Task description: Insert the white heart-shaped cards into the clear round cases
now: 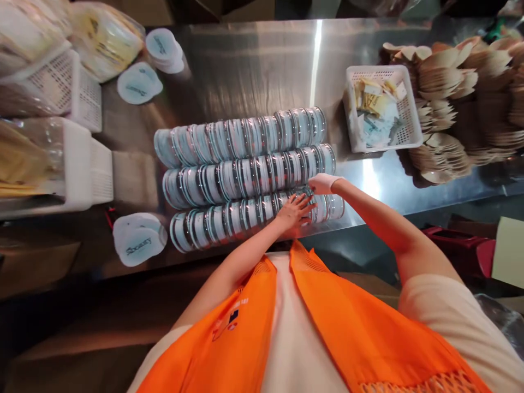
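Three long rows of clear round plastic containers (245, 174), standing on edge with pale discs showing in them, lie across the steel table. My left hand (295, 212) rests on the nearest row, fingers spread over the containers. Just beyond its fingertips, my right hand (323, 184) touches the same row near its right part. Its fingers are curled down, and a pale covering shows at the hand and wrist. Whatever may be in those fingers is hidden.
A white basket (415, 123) holding small packets stands to the right, beside stacked wooden utensils (442, 71). White printed discs (139, 240) lie at the left, near white bins (77, 164) filled with bagged goods. The metal table (245, 60) has its front edge close to my body.
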Tool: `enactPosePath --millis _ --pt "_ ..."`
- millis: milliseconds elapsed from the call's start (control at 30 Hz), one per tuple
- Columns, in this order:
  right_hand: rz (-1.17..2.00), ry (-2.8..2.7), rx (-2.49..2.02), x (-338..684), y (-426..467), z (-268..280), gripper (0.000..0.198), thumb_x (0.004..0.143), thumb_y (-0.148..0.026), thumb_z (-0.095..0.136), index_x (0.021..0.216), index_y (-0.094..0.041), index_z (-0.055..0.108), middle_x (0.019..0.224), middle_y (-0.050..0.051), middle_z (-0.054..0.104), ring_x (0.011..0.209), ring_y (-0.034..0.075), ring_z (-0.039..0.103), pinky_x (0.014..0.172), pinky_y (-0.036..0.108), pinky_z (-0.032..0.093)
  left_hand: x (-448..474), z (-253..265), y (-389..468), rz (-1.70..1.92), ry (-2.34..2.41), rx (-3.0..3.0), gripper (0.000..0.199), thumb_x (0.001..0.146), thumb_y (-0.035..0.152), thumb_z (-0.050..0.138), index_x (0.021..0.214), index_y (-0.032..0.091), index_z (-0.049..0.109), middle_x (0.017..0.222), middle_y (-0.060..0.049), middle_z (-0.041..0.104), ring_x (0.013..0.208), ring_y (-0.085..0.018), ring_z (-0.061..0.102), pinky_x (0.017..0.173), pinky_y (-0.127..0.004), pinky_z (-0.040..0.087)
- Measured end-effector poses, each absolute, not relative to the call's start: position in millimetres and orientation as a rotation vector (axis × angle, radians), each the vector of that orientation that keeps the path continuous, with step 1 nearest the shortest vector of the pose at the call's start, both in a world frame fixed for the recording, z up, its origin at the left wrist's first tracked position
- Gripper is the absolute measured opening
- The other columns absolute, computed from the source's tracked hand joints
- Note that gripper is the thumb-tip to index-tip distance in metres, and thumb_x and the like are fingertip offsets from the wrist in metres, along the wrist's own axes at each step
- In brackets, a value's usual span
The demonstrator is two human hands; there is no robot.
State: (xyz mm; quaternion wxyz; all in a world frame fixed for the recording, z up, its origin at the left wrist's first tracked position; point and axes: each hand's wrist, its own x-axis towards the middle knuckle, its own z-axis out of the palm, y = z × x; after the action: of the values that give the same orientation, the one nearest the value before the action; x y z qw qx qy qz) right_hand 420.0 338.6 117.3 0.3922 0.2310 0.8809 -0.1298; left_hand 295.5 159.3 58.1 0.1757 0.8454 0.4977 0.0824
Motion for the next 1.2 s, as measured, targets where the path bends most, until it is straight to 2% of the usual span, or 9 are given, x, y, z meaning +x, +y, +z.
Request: enactPosePath --millis 100,233,400,567,700,833,967,1100,1200 --pt "-0.344 2.296 0.707 425.7 334.6 118.0 0.036 0.090 -0.018 0.056 0.121 -0.015 0.074 0.109 0.014 0.077 0.098 0.025 0.072 0.076 0.028 0.046 295.3 60.1 159.4 0.250 1.402 2.402 0.062 0.100 0.053 0.053 0.156 0.027 0.045 0.165 -0.010 0.038 0.151 -0.034 0.037 0.119 -0.057 0.030" --pt "-0.256 2.309 0.812 431.3 323.0 124.5 0.034 0.096 -0.020 0.048 0.113 -0.010 0.074 0.107 0.020 0.075 0.100 0.029 0.072 0.080 0.032 0.049 294.7 61.8 160.1 0.208 1.411 2.404 0.062 0.101 0.054 0.049 0.157 0.028 0.043 0.167 -0.008 0.035 0.152 -0.032 0.036 0.120 -0.055 0.031" --pt "-0.232 2.374 0.914 470.7 258.7 124.1 0.035 0.099 -0.019 0.040 0.116 -0.006 0.068 0.106 0.024 0.073 0.100 0.030 0.072 0.081 0.034 0.050 295.4 62.9 159.9 0.182 1.440 2.371 0.063 0.100 0.052 0.050 0.158 0.029 0.041 0.168 -0.006 0.033 0.152 -0.031 0.036 0.121 -0.054 0.030" --pt "-0.350 2.282 0.933 501.8 175.9 86.9 0.038 0.101 -0.013 0.031 0.114 -0.007 0.066 0.101 0.023 0.071 0.094 0.027 0.071 0.073 0.031 0.046 298.5 61.2 159.2 0.211 1.462 2.349 0.062 0.099 0.051 0.051 0.157 0.030 0.042 0.167 -0.005 0.034 0.151 -0.030 0.037 0.122 -0.053 0.029" --pt "-0.344 2.270 0.963 503.4 152.0 60.8 0.040 0.101 -0.013 0.031 0.119 -0.007 0.067 0.100 0.023 0.071 0.089 0.024 0.070 0.067 0.028 0.042 298.5 62.5 159.7 0.231 1.446 2.353 0.064 0.098 0.050 0.055 0.157 0.029 0.044 0.167 -0.006 0.035 0.152 -0.031 0.036 0.122 -0.054 0.029" --pt "-0.320 2.355 0.989 512.9 165.4 75.7 0.041 0.105 -0.026 0.033 0.123 -0.016 0.069 0.104 0.017 0.073 0.090 0.023 0.068 0.067 0.028 0.040 283.0 68.9 153.5 0.284 1.441 2.395 0.062 0.098 0.046 0.056 0.155 0.026 0.046 0.166 -0.010 0.037 0.154 -0.032 0.033 0.125 -0.057 0.024" --pt "-0.213 2.661 0.938 484.0 224.1 107.0 0.042 0.105 -0.024 0.035 0.137 -0.022 0.062 0.121 0.014 0.069 0.102 0.022 0.064 0.077 0.027 0.040 256.7 70.7 136.1 0.299 1.595 2.334 0.058 0.099 0.051 0.052 0.150 0.023 0.053 0.161 -0.013 0.045 0.152 -0.036 0.034 0.125 -0.062 0.020" --pt "-0.308 2.542 0.613 412.1 293.7 119.5 0.032 0.097 -0.028 0.056 0.125 -0.022 0.071 0.122 0.013 0.069 0.105 0.023 0.064 0.077 0.027 0.043 243.1 65.6 123.8 0.220 1.583 2.337 0.067 0.097 0.055 0.056 0.155 0.024 0.047 0.166 -0.012 0.037 0.152 -0.038 0.033 0.122 -0.063 0.024" --pt "-0.337 2.325 0.507 375.7 322.3 120.0 0.038 0.089 -0.031 0.066 0.124 -0.017 0.073 0.120 0.012 0.073 0.101 0.022 0.068 0.075 0.026 0.044 242.0 62.2 123.4 0.204 1.574 2.341 0.071 0.097 0.059 0.054 0.158 0.026 0.041 0.167 -0.012 0.034 0.151 -0.037 0.034 0.121 -0.063 0.025"
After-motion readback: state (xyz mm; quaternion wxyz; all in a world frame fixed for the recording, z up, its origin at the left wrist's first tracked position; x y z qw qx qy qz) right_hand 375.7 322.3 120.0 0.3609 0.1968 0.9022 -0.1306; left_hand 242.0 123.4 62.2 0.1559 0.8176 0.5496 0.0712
